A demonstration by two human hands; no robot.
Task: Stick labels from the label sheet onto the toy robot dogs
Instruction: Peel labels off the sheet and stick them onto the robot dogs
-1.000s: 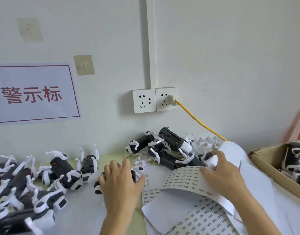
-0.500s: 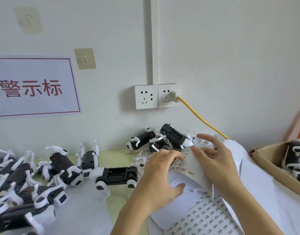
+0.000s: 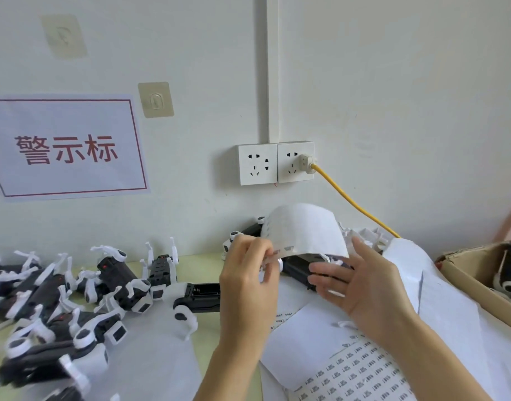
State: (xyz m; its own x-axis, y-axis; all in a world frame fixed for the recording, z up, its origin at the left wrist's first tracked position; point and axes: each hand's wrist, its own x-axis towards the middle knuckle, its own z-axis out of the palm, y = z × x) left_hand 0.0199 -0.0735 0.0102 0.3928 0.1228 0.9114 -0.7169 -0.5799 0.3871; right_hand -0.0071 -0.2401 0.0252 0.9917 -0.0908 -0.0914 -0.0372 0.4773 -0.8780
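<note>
Our left hand [image 3: 248, 282] is pinching the curled label sheet [image 3: 305, 230] | our right hand [image 3: 361, 282] is supporting it with straight fingers | robot dogs [image 3: 118, 276] are lying on the tabletop [image 3: 202, 260] under wall sockets [image 3: 276, 162]

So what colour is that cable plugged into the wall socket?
Yellow cable, clearest in the head view.

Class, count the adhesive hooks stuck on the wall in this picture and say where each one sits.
2. One adhesive hook is high on the wall at upper left. The second hook is lower, just right of the red-lettered sign. None appears hidden.
</note>
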